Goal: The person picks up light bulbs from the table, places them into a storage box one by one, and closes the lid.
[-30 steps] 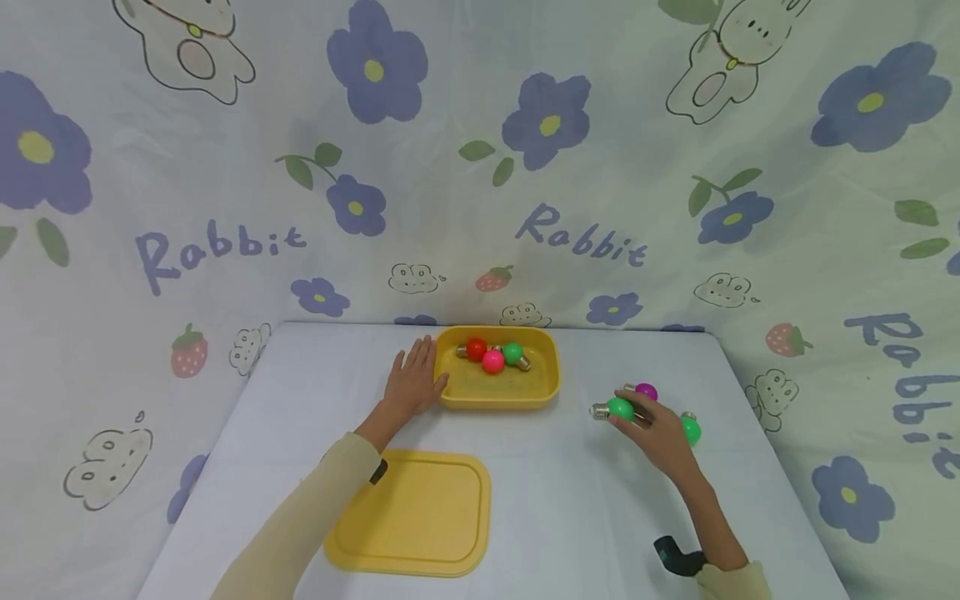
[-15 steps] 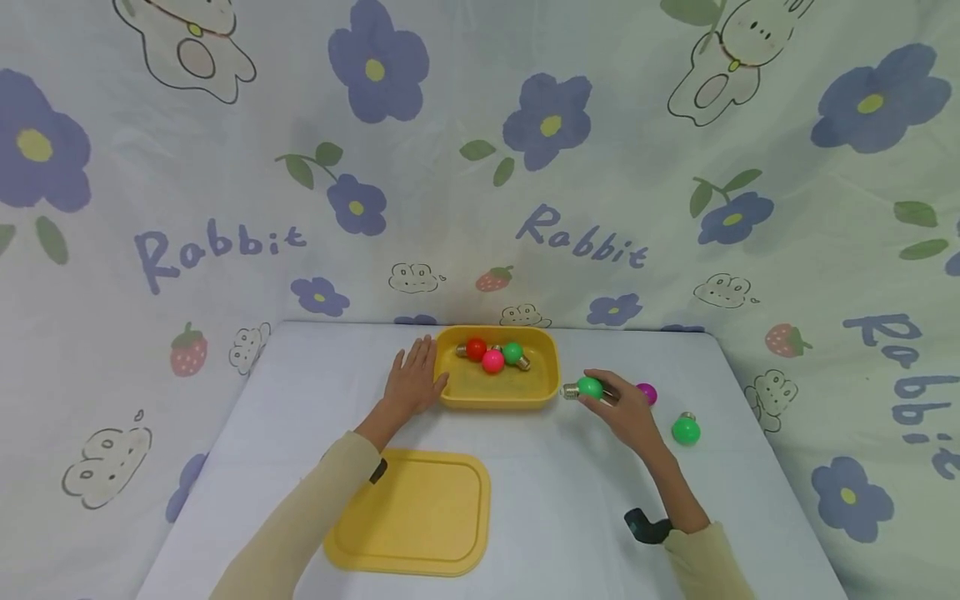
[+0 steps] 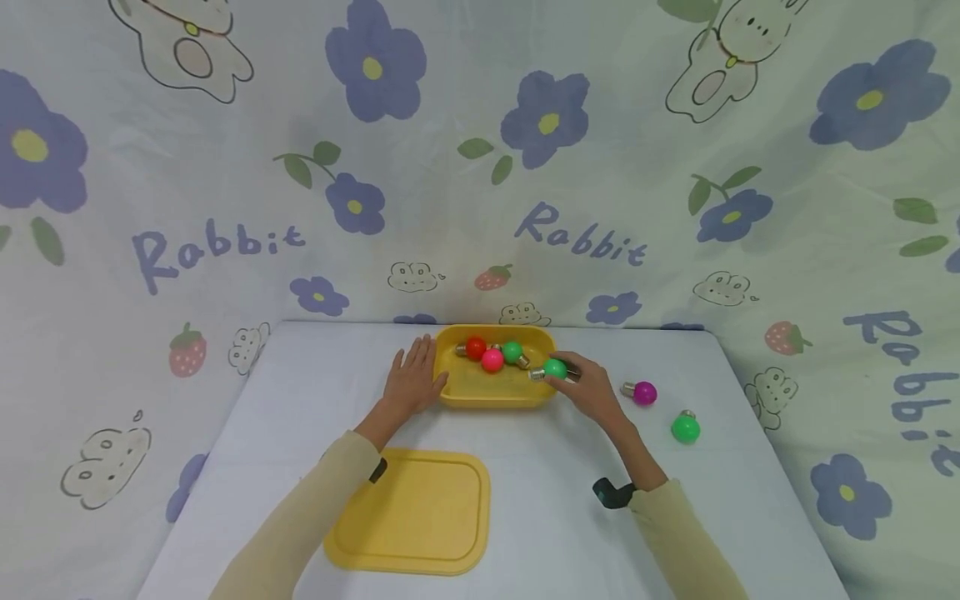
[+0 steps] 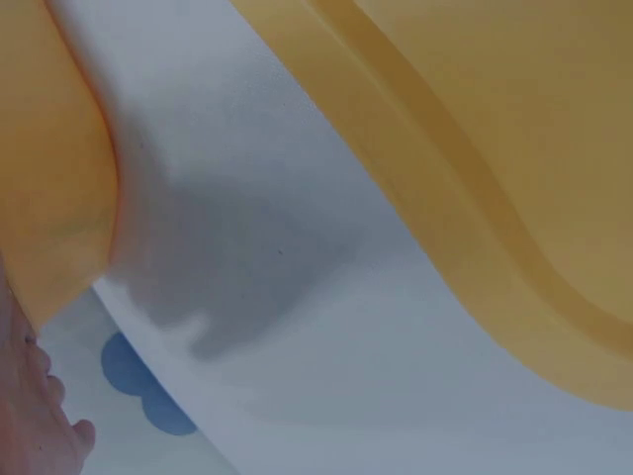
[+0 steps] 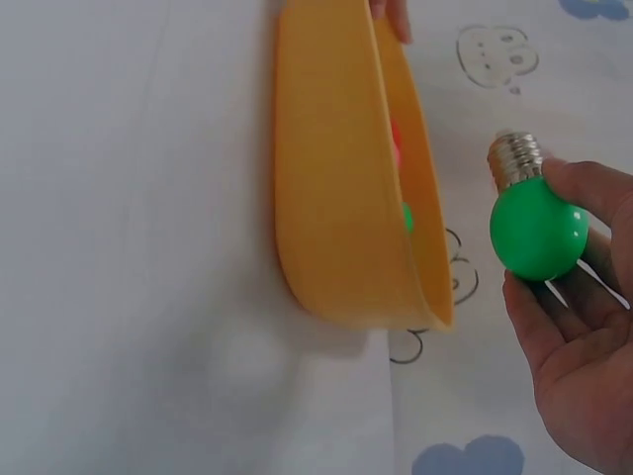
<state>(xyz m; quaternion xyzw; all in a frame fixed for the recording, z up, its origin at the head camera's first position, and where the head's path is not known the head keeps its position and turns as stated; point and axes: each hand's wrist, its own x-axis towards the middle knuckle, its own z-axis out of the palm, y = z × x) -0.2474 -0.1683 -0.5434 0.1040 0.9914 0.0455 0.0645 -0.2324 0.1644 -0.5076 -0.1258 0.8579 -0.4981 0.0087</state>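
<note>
At the frame's centre-right, the right hand (image 3: pixel 592 390) pinches a green bulb (image 3: pixel 555 368); the straight-fingered left hand (image 3: pixel 408 383) seemingly touches the yellow box (image 3: pixel 495 401).

Held green bulb (image 3: pixel 555 368) partly behind right hand (image 3: pixel 592 389)

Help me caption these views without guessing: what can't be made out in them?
Head: part of the yellow lid, covered by the left sleeve.
Left wrist: most of the left hand, cut off at the lower-left picture edges.
Right wrist: most of the light bulbs inside the yellow tub, hidden behind its wall.
Right wrist: part of the right hand, cut off by the right edge.
</note>
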